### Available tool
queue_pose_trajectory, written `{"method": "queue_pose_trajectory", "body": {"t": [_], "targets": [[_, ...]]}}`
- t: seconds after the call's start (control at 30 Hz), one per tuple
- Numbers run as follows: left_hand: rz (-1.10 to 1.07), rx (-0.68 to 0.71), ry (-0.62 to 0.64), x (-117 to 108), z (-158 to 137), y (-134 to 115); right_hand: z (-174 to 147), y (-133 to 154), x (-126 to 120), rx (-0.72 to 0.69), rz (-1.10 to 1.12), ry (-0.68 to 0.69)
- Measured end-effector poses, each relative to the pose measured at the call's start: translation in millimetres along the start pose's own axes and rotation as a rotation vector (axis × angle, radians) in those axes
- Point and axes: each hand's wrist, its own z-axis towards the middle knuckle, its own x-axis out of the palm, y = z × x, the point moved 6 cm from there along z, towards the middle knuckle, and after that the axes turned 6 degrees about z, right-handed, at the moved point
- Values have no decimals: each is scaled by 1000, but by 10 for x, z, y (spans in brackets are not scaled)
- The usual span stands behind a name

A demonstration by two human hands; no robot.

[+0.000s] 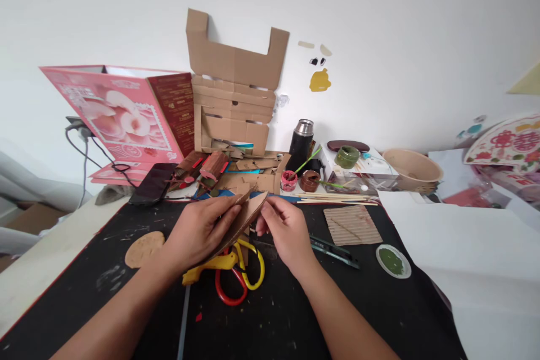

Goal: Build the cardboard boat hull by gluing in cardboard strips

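Observation:
My left hand (pixel 208 225) is closed around a folded or doubled brown cardboard piece (pixel 247 216), its thumb pressed on the near side. At that piece's right edge, my right hand (pixel 287 230) pinches with thumb and fingertips; the fingers behind are partly hidden. Below the hands lies a yellow glue gun (pixel 215 263), partly covered by my left hand, with a translucent glue stick (pixel 184 320) near its end. Beside it are scissors (pixel 240 281) showing red and yellow handle loops. A dark green utility knife (pixel 335 251) rests right of my right hand.
Corrugated cardboard (pixel 353 225) and a dish of green paint (pixel 393 261) lie at right. A round tan disc (pixel 144 249) and phone (pixel 152 184) are at left. Behind stand a pink box (pixel 126 118), opened carton (pixel 236 64), paint jars (pixel 310 180) and black flask (pixel 300 143).

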Motion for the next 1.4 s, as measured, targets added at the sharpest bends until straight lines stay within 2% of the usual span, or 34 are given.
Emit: {"method": "queue_pose_trajectory", "body": {"t": [0.1, 0.2, 0.33, 0.43, 0.57, 0.73, 1.07, 1.27, 1.4], "targets": [[24, -10, -62, -23, -11, -3, -34, 16, 42, 10, -53, 9], [28, -95, -137, -47, -41, 26, -65, 54, 69, 5, -74, -1], [-3, -158, -134, -39, -59, 2, -76, 66, 74, 2, -72, -21], [-8, -129, -133, -49, -41, -56, -67, 30, 60, 9, -49, -52], [-13, -30, -221, -98, -17, -138, -66, 7, 44, -1, -39, -93], [11, -4, -271, -101, -41, -145, -98, 43, 88, -42, -101, -57], [-15, -52, -209, -51, -67, -87, -124, 53, 97, -92, -265, -46], [-56, -105, -163, -14, -58, -78, -129, 40, 96, -96, -291, -53], [-142, -81, -170, -29, -30, -103, -127, 46, 104, -71, -276, -53]]}}
